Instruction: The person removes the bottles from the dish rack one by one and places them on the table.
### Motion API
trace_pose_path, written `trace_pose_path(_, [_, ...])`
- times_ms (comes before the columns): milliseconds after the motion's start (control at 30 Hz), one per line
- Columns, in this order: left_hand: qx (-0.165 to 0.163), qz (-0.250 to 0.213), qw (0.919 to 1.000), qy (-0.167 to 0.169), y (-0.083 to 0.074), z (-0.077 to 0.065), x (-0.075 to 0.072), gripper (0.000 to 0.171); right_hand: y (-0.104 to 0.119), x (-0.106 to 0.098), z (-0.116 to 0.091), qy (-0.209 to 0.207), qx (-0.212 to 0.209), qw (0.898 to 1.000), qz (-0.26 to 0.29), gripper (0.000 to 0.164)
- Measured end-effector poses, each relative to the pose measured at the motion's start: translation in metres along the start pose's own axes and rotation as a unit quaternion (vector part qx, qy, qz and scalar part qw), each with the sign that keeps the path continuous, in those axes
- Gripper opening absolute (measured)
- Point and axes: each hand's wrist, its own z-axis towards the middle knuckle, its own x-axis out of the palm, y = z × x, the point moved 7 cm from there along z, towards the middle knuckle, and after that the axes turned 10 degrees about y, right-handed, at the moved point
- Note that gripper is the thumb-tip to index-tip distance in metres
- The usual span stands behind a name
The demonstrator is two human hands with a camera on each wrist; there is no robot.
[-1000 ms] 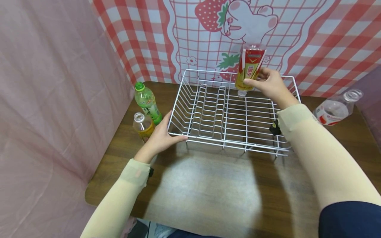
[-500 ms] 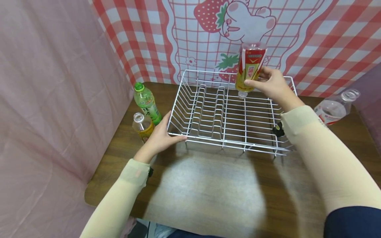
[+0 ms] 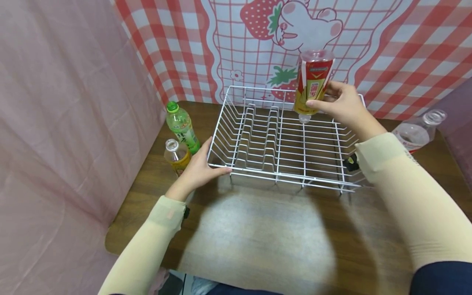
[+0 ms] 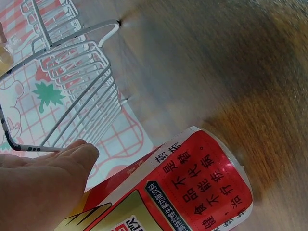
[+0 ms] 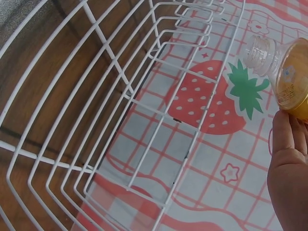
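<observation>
In the head view my right hand (image 3: 344, 104) grips a clear plastic bottle (image 3: 314, 84) with a red and gold label. The bottle is upside down, its mouth pointing down above the back of a white wire dish rack (image 3: 291, 139). The right wrist view shows its uncapped neck (image 5: 262, 55) apart from the wires. My left hand (image 3: 199, 172) holds the rack's front left corner, thumb along the front rim and fingers at the left side. Just beside that hand stands a similar bottle (image 3: 178, 155), whose red label (image 4: 202, 178) shows large in the left wrist view.
Behind the gold-labelled bottle, a green bottle (image 3: 183, 127) with a green cap stands left of the rack. At the right stands an uncapped clear bottle (image 3: 416, 131), partly behind the right forearm. A checked strawberry cloth (image 3: 184, 49) hangs behind the wooden table (image 3: 273, 229).
My right hand has shifted slightly right and towards me with the upside-down bottle, which appears a little larger. My left hand and the rack have stayed nearly still.
</observation>
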Motion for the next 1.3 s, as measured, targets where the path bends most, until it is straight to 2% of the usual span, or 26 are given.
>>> trace_pose_path(267, [-0.001,-0.003,1.0000,0.002,0.001,0.001,0.000,0.124,0.003,-0.001,-0.006,0.009,0.003,1.000,-0.007,0.076])
trace_pose_path(900, [-0.009,0.004,0.9999,0.007,0.001,0.000,0.001,0.125,0.015,-0.001,-0.022,0.028,-0.023,0.999,-0.005,0.076])
trace_pose_path(1100, [0.002,-0.002,1.0000,0.005,-0.001,0.000,0.000,0.124,0.018,0.000,-0.027,0.034,-0.030,0.999,-0.020,0.075])
trace_pose_path(1300, [-0.004,0.003,1.0000,0.006,-0.004,-0.002,-0.002,0.126,0.019,0.000,-0.031,0.040,-0.028,0.999,-0.023,0.076])
